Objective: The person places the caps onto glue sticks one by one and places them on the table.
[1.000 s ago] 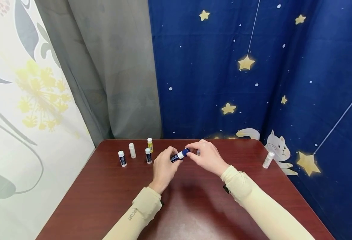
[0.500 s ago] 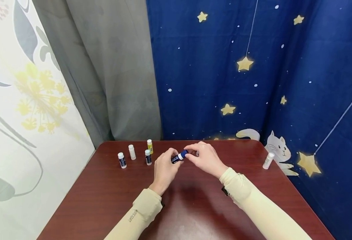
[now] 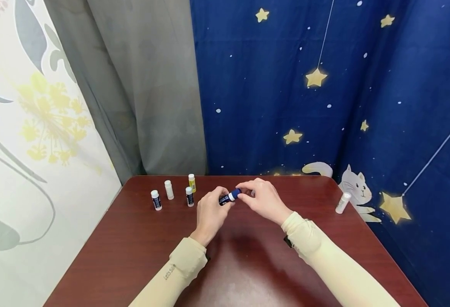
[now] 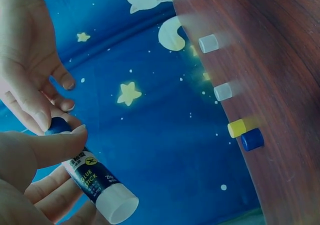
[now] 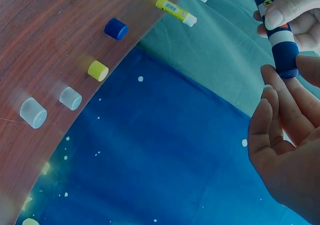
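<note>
Blue curtain (image 3: pixel 255 85) (a starry one) hangs beside grey curtain (image 3: pixel 163 85), behind reddish-brown table (image 3: pixel 125 256)

Glue stick (image 4: pixel 94 177): dark blue barrel (image 5: pixel 264 1), yellow "GLUE STICK" lettering, whitish base (image 4: pixel 117 203)
Cap (image 5: pixel 286 58): dark blue, against the white collar (image 5: pixel 281 37)
Pose: slanted, cap end toward the right
Place: above the surface (image 3: pixel 132 256), barrel gripped by left fingers (image 4: pixel 55 197), cap pinched by right fingers (image 5: pixel 287 105)

At two o'clock, the left hand (image 5: pixel 295 7) and right hand (image 5: pixel 292 160) hold a blue tube (image 5: pixel 281 38), and two clear caps (image 5: pixel 33 113) sit at nine.
</note>
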Motion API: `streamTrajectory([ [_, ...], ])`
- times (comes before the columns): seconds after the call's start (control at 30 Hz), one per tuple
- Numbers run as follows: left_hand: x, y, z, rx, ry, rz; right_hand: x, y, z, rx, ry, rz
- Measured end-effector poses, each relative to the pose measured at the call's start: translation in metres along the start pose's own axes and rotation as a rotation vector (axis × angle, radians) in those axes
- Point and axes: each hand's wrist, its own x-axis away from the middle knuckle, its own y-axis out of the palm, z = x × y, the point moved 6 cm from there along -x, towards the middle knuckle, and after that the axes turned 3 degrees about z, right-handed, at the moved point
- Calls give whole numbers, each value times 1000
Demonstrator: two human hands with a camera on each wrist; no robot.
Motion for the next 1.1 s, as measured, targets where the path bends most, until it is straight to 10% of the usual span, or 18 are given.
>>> streamTrajectory([
  [1.1,-1,-5,8,-40,40,-22,4,2,-4,7,-27,-6],
])
